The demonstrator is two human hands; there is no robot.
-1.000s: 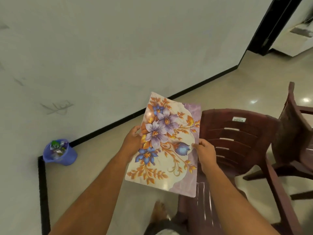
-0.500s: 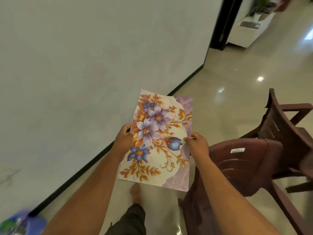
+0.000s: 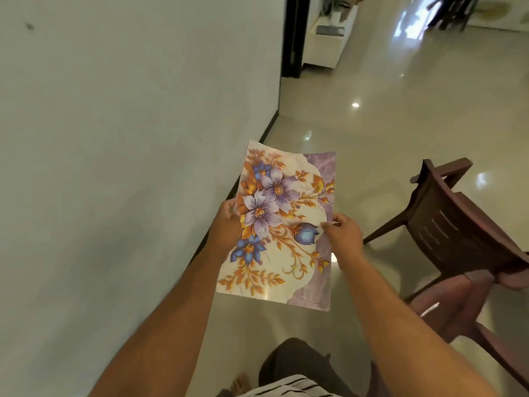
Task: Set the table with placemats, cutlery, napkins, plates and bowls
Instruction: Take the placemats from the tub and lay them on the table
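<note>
Placemat point(image 3: 282, 224) up in air between both hands, long way pointing ahead. Left hand point(image 3: 227, 224) pinching left edge, right hand point(image 3: 342, 234) pinching right edge. No table seen yet.

One placemat point(image 3: 279, 224), two chairs point(image 3: 446, 224) (both brown).

Both arms extended forward. Left hand point(image 3: 226, 224) pinches placemat point(image 3: 282, 224) left edge; right hand point(image 3: 342, 234) pinches right edge.
</note>
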